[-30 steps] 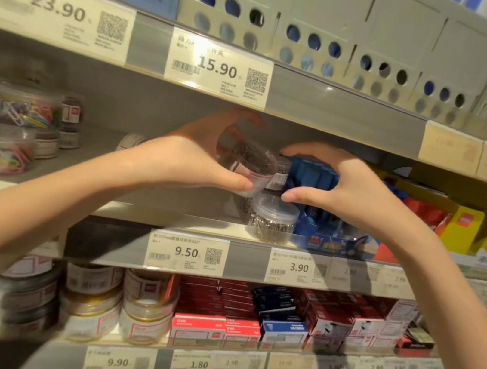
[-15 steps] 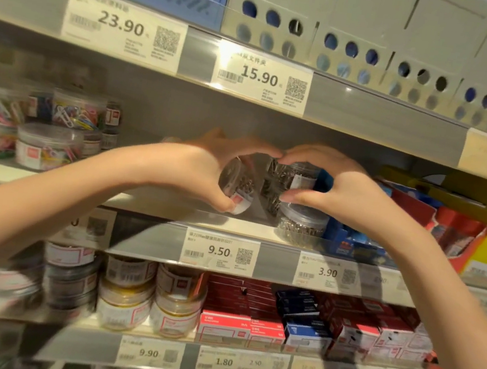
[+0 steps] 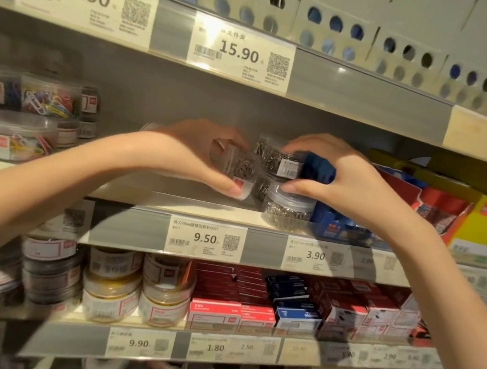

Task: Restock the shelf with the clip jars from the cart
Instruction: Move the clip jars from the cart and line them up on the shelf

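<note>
Head view, the only one I get. Mid-restock by my read: the cart is out of frame, so I can't tell how many jars are left to bring over.

My left hand [image 3: 195, 158] grips a clear clip jar [image 3: 235, 167] tilted on its side, thumb under it, fingers curled over the top. The jar sits above the shelf [image 3: 170, 201], not yet set down.

My right hand [image 3: 341, 180] pinches the upper jar [image 3: 283, 163] of a two-high stack, thumb at its base and fingers over its lid. The lower jar [image 3: 287, 208] stands on the shelf right under that thumb. So at least two jars are placed, and the tilted one is still to go, likely into the open spot just left of the stack.

Contents: all three hold silver metal clips. The upper jar has a white barcode label facing me.

Well left of my left fingers, tubs of coloured clips [image 3: 19, 135] are stacked. Just right of my right fingers are blue boxes [image 3: 317, 170], touching the stack as far as I can tell. The shelf below holds more round tubs [image 3: 112, 284] and small red boxes [image 3: 214, 309].
</note>
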### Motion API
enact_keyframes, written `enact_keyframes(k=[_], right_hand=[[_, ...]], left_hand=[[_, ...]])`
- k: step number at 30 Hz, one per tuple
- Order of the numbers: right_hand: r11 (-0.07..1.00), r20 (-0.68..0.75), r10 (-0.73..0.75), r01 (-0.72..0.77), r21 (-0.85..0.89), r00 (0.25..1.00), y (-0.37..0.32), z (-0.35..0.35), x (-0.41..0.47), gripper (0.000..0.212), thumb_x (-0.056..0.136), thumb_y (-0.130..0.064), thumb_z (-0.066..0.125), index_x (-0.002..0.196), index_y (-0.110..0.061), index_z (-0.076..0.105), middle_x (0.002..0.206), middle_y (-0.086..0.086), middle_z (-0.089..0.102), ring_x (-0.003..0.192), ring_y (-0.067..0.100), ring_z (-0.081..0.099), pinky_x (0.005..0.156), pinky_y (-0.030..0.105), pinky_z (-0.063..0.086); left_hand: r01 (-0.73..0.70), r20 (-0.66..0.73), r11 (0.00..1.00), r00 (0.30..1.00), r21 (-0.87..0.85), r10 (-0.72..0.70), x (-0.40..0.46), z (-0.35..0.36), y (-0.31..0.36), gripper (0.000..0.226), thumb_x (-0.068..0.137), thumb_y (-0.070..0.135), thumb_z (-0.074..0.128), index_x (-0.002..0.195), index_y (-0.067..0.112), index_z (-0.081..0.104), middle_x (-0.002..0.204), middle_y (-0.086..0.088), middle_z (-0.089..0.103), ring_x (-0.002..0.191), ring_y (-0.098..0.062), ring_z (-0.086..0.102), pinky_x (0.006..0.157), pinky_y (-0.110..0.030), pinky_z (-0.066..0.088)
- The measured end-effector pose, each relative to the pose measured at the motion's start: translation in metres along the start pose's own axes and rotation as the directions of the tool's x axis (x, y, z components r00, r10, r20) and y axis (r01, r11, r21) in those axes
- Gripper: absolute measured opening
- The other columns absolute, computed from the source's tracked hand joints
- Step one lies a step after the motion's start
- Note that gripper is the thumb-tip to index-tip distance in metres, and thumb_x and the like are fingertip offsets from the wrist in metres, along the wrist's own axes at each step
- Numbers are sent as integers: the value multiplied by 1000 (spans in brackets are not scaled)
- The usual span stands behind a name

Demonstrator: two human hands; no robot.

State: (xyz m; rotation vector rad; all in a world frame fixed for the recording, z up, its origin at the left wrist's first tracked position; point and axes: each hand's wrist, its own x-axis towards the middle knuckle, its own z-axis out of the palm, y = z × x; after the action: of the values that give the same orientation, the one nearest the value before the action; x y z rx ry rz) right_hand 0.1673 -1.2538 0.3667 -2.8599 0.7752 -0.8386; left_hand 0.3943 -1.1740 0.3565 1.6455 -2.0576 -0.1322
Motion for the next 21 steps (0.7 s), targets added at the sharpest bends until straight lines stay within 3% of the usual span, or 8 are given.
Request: enact_keyframes(k=[3, 8, 11, 15, 21], right_hand=[[1000, -9, 1, -1, 3, 1000, 0, -1, -1, 46, 74, -43, 72, 116, -39, 53, 117, -21, 50, 114, -2, 44, 93, 13, 31], [1000, -21, 26, -26, 0, 999, -1, -3, -3, 60, 75, -44, 71, 130, -33, 48, 122, -22, 46, 118, -2, 41, 95, 16, 31], [1000, -32, 17, -17, -2, 999, -2, -6, -5, 67, 75, -44, 71, 134, -31, 44, 124, -23, 44, 119, -4, 40, 95, 14, 31], [1000, -34, -7, 7, 7, 999, -2, -8, -9, 68, 74, -42, 72, 135, -32, 43, 120, -27, 44, 112, -13, 37, 87, -4, 28], [1000, -37, -9, 9, 4, 999, 4, -12, -16, 62, 76, -44, 67, 133, -30, 47, 118, -27, 45, 109, -17, 34, 84, -8, 26]], left_hand=[[-26, -72, 991, 997, -128, 17, 0, -3, 1, 63, 56, 59, 79, 111, 47, 50, 120, 23, 53, 108, 1, 53, 92, -23, 45], [-125, -94, 967, 990, -222, 106, 5, -5, 19, 68, 57, 58, 80, 116, 50, 46, 115, 28, 53, 102, 12, 54, 85, -8, 44], [-149, -128, 956, 985, -253, 119, 9, 1, 26, 76, 52, 57, 82, 116, 46, 42, 115, 19, 55, 102, 9, 54, 89, -16, 48], [-148, -154, 968, 981, -205, 117, 16, 9, 32, 81, 50, 58, 82, 117, 42, 38, 113, 16, 54, 105, 0, 55, 96, -30, 47], [-140, -156, 970, 982, -201, 109, 22, 11, 40, 82, 49, 63, 82, 116, 40, 40, 110, 15, 54, 105, -3, 56, 97, -32, 47]])
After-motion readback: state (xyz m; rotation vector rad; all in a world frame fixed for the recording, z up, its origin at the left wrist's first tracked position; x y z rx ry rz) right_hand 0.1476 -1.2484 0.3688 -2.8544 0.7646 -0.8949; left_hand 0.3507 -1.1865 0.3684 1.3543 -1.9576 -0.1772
